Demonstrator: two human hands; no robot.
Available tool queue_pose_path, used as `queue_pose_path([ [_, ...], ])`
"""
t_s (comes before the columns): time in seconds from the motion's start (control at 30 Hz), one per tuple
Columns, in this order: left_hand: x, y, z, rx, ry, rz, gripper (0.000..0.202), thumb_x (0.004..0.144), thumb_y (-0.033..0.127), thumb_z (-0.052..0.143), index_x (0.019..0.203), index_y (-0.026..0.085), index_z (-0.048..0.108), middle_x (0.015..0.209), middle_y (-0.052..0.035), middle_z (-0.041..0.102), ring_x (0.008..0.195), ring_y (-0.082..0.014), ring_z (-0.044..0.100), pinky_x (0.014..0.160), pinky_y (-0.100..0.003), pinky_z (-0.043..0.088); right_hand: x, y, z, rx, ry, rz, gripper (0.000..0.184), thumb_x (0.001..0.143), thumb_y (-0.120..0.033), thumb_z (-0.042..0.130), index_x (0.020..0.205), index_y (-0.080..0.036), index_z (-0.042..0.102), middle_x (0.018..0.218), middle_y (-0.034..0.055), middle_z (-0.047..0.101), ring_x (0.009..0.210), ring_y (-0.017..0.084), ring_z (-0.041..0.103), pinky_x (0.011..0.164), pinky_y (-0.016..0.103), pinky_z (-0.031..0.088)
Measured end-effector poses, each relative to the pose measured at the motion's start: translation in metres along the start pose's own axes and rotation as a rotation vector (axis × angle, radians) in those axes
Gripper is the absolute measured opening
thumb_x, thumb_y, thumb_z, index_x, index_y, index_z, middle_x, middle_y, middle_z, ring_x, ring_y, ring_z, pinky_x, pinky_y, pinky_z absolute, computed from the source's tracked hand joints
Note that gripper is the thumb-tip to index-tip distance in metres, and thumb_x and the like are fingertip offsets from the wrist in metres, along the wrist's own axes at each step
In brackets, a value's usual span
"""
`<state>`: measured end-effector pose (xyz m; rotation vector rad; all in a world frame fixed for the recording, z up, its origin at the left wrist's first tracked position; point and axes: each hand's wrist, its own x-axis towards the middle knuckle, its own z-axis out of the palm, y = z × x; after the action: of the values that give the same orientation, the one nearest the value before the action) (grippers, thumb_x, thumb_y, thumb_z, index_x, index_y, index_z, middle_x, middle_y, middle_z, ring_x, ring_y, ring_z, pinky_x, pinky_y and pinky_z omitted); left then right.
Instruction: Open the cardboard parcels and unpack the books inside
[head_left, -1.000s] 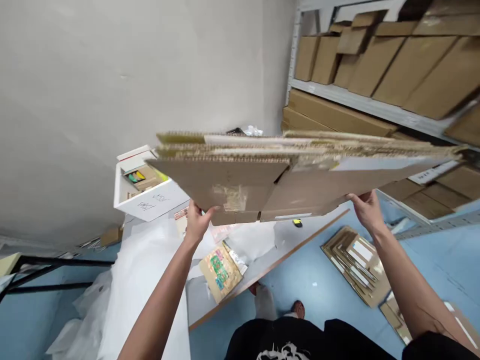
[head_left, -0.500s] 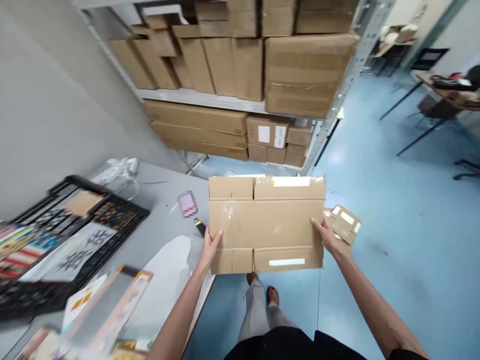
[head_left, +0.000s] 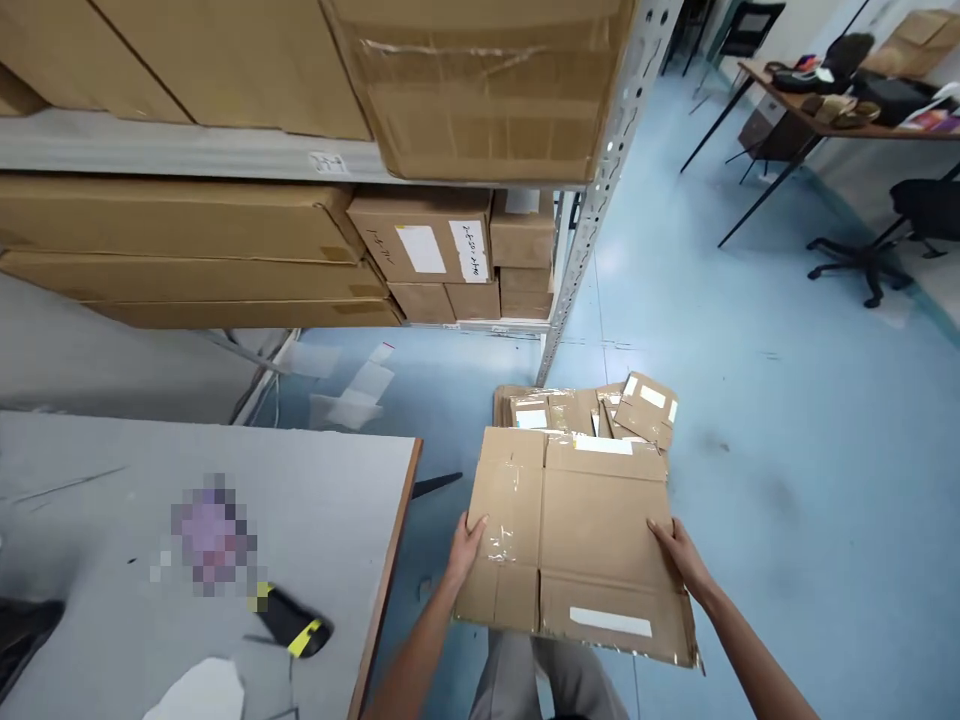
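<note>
A flattened cardboard box (head_left: 600, 520) is held level in front of my legs, creased along its folds, with white label strips and shiny clear tape. My left hand (head_left: 466, 548) grips its left edge, thumb on top and fingers hidden underneath. At the opposite edge my right hand (head_left: 679, 555) grips it the same way. Just beyond the sheet, a pile of flattened cardboard (head_left: 649, 408) lies on the blue floor, partly hidden by it.
A grey table (head_left: 322, 490) with a black and yellow tool (head_left: 292, 620) stands at my left. Ahead, a metal rack (head_left: 592, 220) carries brown boxes (head_left: 431, 245). White paper pieces (head_left: 364, 390) lie on the floor. A desk (head_left: 847, 125) and a wheeled chair (head_left: 870, 250) stand at far right.
The view has moved closer to the rack and the cardboard pile. Still in both hands, the flattened box is now clear of the table edge and slightly tilted.
</note>
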<state>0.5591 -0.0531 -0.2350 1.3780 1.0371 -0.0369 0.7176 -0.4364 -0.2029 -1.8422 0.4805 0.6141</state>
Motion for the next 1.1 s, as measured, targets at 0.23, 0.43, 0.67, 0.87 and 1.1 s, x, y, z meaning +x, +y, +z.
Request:
queue_pose_path([
  [0.23, 0.063, -0.010, 0.057, 0.039, -0.058, -0.017, 0.051, 0.063, 0.051, 0.070, 0.101, 0.018, 0.059, 0.109, -0.0125, 0.069, 0.105, -0.0289, 0.064, 0.094, -0.040, 0.047, 0.070, 0.025, -0.017, 0.081, -0.052, 0.079, 0.048, 0.062, -0.053, 0.073, 0.096, -0.022, 0.060, 0.099, 0.0059, 0.072, 0.094, 0.029, 0.067, 0.082, 0.041, 0.055],
  [0.43, 0.137, -0.038, 0.136, 0.061, -0.103, 0.017, 0.051, 0.068, 0.051, 0.065, 0.106, 0.018, 0.057, 0.109, -0.0115, 0.069, 0.101, -0.0266, 0.065, 0.089, -0.038, 0.049, 0.159, 0.060, -0.036, 0.094, -0.062, 0.130, 0.052, 0.066, -0.055, 0.070, 0.106, -0.025, 0.056, 0.103, 0.0054, 0.071, 0.095, 0.025, 0.067, 0.080, 0.036, 0.055],
  [0.67, 0.222, -0.109, 0.234, 0.158, -0.197, 0.029, 0.045, 0.077, 0.044, 0.058, 0.113, 0.019, 0.049, 0.117, -0.0119, 0.064, 0.106, -0.0235, 0.062, 0.092, -0.037, 0.047, 0.266, 0.145, -0.052, -0.044, 0.218, 0.171, 0.049, 0.061, -0.058, 0.069, 0.094, -0.025, 0.054, 0.085, 0.0014, 0.068, 0.080, 0.022, 0.065, 0.067, 0.033, 0.055],
  [0.87, 0.263, -0.183, 0.290, 0.248, -0.395, 0.005, 0.046, 0.078, 0.040, 0.060, 0.117, 0.020, 0.046, 0.127, -0.0133, 0.058, 0.118, -0.0246, 0.055, 0.102, -0.039, 0.039, 0.300, 0.227, -0.079, -0.047, 0.294, 0.259, 0.048, 0.062, -0.060, 0.066, 0.092, -0.025, 0.051, 0.084, 0.0014, 0.064, 0.077, 0.022, 0.062, 0.067, 0.033, 0.053],
  [1.1, 0.303, -0.267, 0.340, 0.380, -0.686, -0.051, 0.068, 0.062, 0.031, 0.072, 0.122, 0.014, 0.044, 0.125, -0.0177, 0.056, 0.120, -0.0309, 0.051, 0.103, -0.044, 0.037, 0.327, 0.327, -0.109, -0.044, 0.434, 0.328, 0.050, 0.056, -0.057, 0.068, 0.091, -0.026, 0.051, 0.088, 0.0036, 0.065, 0.081, 0.024, 0.064, 0.074, 0.036, 0.053],
])
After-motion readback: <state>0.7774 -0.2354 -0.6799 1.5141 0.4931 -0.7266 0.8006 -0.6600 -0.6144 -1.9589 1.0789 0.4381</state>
